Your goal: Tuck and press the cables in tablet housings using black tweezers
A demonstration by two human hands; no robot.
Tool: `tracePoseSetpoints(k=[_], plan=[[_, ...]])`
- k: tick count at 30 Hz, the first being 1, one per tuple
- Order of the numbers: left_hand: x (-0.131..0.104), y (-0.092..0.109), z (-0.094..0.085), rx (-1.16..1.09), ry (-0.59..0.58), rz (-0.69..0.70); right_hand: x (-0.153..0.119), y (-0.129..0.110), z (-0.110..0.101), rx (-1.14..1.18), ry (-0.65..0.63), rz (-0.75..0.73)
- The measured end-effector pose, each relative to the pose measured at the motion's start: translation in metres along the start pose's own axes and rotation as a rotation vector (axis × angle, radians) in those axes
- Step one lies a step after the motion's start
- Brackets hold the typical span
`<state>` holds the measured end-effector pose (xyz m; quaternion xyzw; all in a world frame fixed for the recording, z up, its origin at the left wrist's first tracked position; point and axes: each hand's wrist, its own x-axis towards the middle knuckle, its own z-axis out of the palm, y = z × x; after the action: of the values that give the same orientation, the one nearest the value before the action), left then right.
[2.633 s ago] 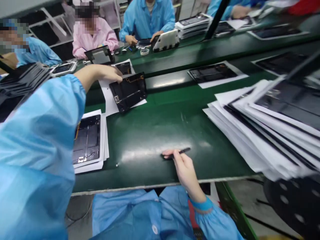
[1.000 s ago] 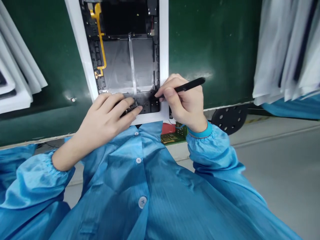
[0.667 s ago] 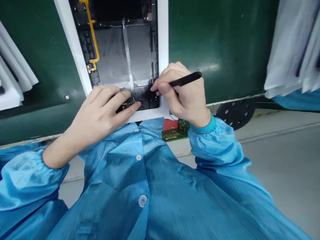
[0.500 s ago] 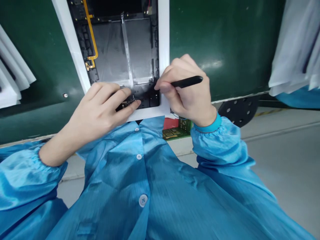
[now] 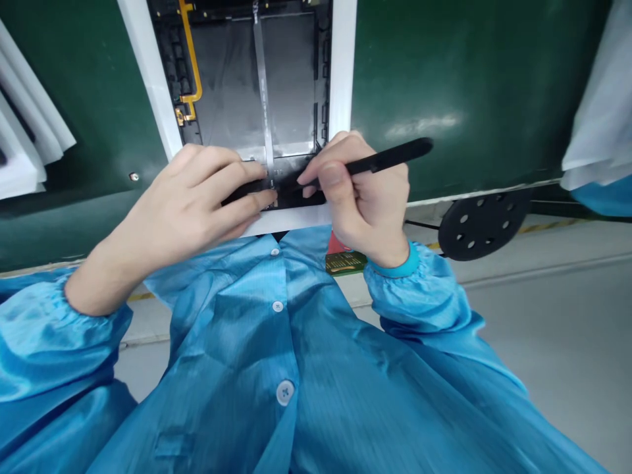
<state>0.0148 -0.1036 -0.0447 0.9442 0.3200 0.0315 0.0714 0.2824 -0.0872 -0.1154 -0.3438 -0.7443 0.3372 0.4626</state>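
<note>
An opened black device (image 5: 291,85) with a grey ribbon down its middle and an orange flex cable (image 5: 194,62) at its left lies in a white frame (image 5: 342,66). My left hand (image 5: 197,197) rests over the device's lower left part, fingers apart, with fingertips on it near the ribbon's lower end. In my right hand (image 5: 363,191) is a black pen-shaped tool (image 5: 392,157), pinched between thumb and fingers. Its tip points left at the lower part of the device, where the fingers partly hide it.
Green work surface (image 5: 419,79) on both sides. White sheets or cloths (image 5: 29,112) stand at the far left, others (image 5: 600,105) at the far right. Below the edge are a black disc with holes (image 5: 481,227) and a green board (image 5: 345,262).
My right hand with the tool has moved left relative to the device, closer to my left fingertips. The view has shifted, so the device appears further right and higher.
</note>
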Motion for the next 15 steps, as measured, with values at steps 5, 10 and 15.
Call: tracePoseSetpoints(k=[5,10,15], plan=[[0.001,-0.008,-0.008,0.043,-0.039,0.116,0.002,-0.004,-0.001,-0.006,-0.016,-0.003],[0.011,-0.013,-0.016,0.232,-0.015,0.242,0.004,-0.005,-0.005,-0.029,-0.060,0.000],[0.021,-0.015,-0.025,0.260,-0.042,0.291,0.006,-0.004,-0.004,-0.048,-0.052,-0.045]])
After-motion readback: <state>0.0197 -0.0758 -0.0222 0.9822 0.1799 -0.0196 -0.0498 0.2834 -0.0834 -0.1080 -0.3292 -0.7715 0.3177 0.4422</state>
